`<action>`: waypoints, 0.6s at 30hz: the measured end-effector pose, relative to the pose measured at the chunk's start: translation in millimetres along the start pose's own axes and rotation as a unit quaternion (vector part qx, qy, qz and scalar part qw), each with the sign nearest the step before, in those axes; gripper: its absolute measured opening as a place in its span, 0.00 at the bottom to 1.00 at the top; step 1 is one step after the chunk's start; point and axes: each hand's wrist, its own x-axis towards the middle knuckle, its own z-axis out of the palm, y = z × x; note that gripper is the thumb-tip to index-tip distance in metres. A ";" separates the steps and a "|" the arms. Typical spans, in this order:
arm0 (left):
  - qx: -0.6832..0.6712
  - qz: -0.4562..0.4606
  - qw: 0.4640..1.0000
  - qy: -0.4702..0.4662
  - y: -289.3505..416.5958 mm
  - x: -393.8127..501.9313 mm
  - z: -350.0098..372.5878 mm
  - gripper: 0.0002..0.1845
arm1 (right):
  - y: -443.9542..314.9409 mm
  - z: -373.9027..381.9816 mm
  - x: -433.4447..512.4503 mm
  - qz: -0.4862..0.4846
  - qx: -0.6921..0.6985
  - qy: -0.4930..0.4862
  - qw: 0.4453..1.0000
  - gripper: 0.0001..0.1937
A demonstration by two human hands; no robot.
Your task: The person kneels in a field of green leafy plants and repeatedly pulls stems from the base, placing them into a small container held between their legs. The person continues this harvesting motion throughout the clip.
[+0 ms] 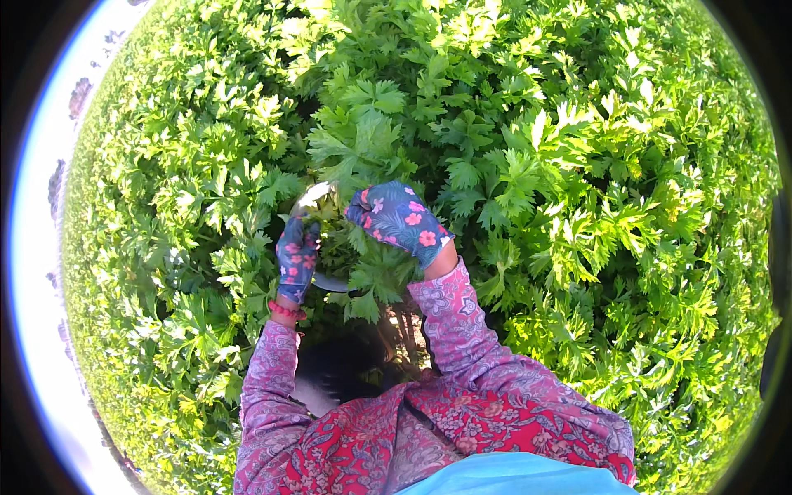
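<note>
Both of my hands wear dark blue gloves with a pink flower print. My right hand (401, 221) is curled among leafy green stems that look like celery (365, 142); whether its fingers are closed on a stem is hidden. My left hand (298, 257) is beside the left edge of a round, pale, shiny container (334, 283), with its fingers bent and their tips partly hidden by leaves. Small leafy pieces (337, 238) lie within the container, between my two hands. Leaves cover much of its rim.
Dense celery-like plants (575, 204) surround my hands on all sides. Below the container are a dark shadowed gap and some brown stems (405, 334) near my body. Bright sky (37, 247) shows along the left rim.
</note>
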 end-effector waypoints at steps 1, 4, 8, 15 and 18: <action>0.247 0.064 0.962 -0.093 -9.0 -12.8 9.2 0.32 | 0.4 2.0 -0.3 0.015 0.073 -0.010 0.997 0.14; 0.241 -0.033 0.967 -0.078 -9.5 -6.8 5.4 0.34 | 2.5 3.0 1.4 -0.007 0.018 0.012 1.000 0.13; -0.060 0.030 0.993 0.098 43.8 64.1 -22.5 0.12 | -0.2 1.2 0.5 -0.020 -0.078 -0.004 0.997 0.13; 0.096 0.313 0.943 0.058 162.8 189.8 8.4 0.07 | 0.6 15.0 -0.6 -0.011 -0.088 -0.019 0.996 0.11; 0.319 0.295 0.900 -0.037 188.4 209.3 67.4 0.24 | 10.3 25.3 0.2 -0.036 -0.148 -0.096 0.984 0.11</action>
